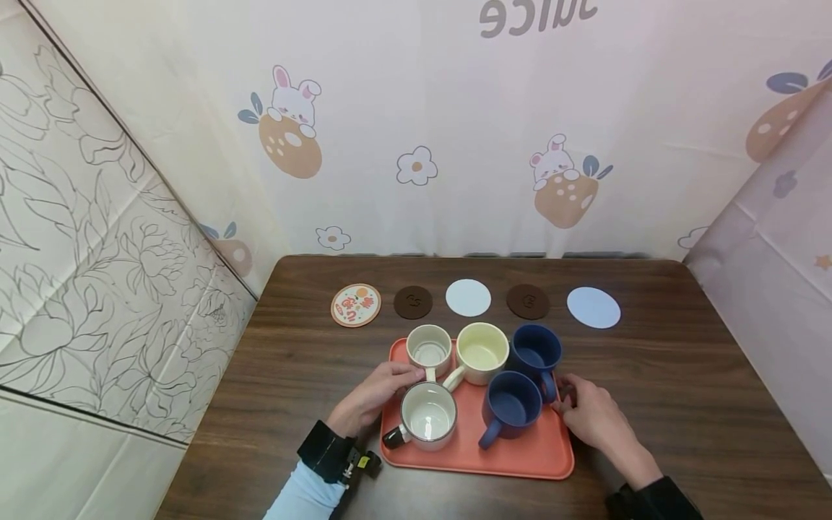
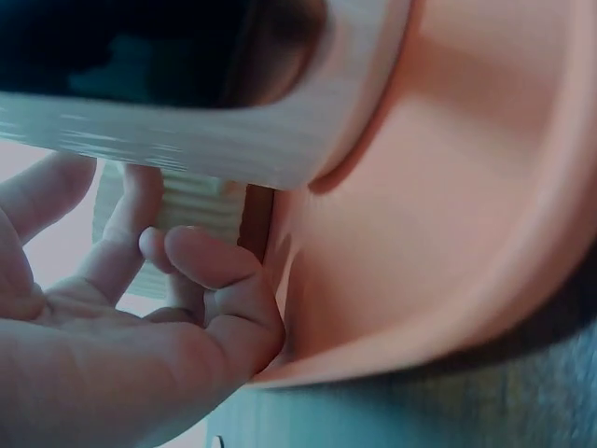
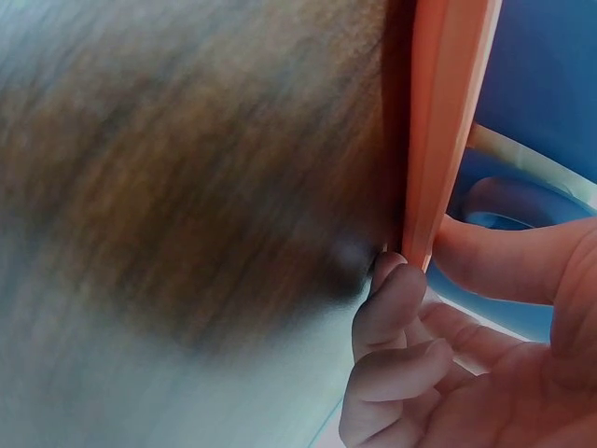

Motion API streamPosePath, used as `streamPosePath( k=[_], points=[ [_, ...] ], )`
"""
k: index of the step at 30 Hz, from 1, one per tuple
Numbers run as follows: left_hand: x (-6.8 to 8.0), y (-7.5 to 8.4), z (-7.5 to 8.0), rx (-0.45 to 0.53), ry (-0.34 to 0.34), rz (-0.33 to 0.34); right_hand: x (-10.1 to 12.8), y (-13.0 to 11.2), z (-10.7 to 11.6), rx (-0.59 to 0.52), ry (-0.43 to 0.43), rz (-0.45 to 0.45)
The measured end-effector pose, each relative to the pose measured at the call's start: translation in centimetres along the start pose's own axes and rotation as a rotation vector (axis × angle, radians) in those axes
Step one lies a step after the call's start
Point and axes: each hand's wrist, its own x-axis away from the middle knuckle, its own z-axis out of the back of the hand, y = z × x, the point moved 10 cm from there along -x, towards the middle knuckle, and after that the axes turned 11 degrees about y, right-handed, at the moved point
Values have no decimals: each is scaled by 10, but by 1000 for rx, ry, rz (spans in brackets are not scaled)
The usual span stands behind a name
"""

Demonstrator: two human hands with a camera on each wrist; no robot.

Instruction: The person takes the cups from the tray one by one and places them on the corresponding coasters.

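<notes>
A coral tray (image 1: 468,462) carries several mugs. At its back left stands a ribbed cream mug (image 1: 429,339); my left hand (image 1: 373,397) reaches over the tray's left side and pinches at its handle, the contact partly hidden. Just in front is a white mug (image 1: 429,415) with a dark rim and black handle tip, close above my left fingers (image 2: 215,257) in the left wrist view. A pale yellow mug (image 1: 482,350) and two navy mugs, one behind (image 1: 536,347) and one in front (image 1: 513,397), fill the rest. My right hand (image 1: 591,412) grips the tray's right rim, thumb above and fingers beneath.
Behind the tray runs a row of round coasters: a patterned orange one (image 1: 355,305), a dark brown one (image 1: 412,302), a white one (image 1: 468,297), another brown one (image 1: 527,301) and a second white one (image 1: 594,308). They lie on a brown wooden table (image 1: 279,404), with printed curtains behind.
</notes>
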Motion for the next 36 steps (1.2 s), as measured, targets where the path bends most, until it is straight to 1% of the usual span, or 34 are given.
streamPosePath(
  k=[5,7,13,15,17,21,22,24,27,30,32,36],
  points=[
    [0,3,8,-84,123,-27,-1,1,-2,-3,-16,-16],
    [1,6,11,-119,169,-47,-1,2,-2,-6,-21,-23],
    [6,18,24,-206,254,-109,0,0,-2,-15,-23,-24],
    [8,21,28,-230,259,-126,0,-1,-1,-17,-23,-22],
    [8,23,28,-254,242,-148,1,-1,-1,-19,-27,-24],
    [6,26,18,-335,181,-235,2,-2,-3,-16,-38,-31],
    [5,27,16,-349,176,-260,3,-2,-3,-15,-37,-31],
    [5,28,13,-362,181,-278,3,-2,-4,-16,-38,-32],
    [6,28,14,-353,204,-282,3,-1,-5,-17,-35,-30],
    [9,27,16,-340,220,-267,3,0,-5,-13,-31,-27],
    [12,27,19,-323,224,-267,3,0,-4,-4,-23,-19],
    [17,23,26,-274,216,-237,4,0,-2,8,-5,-5]
  ],
)
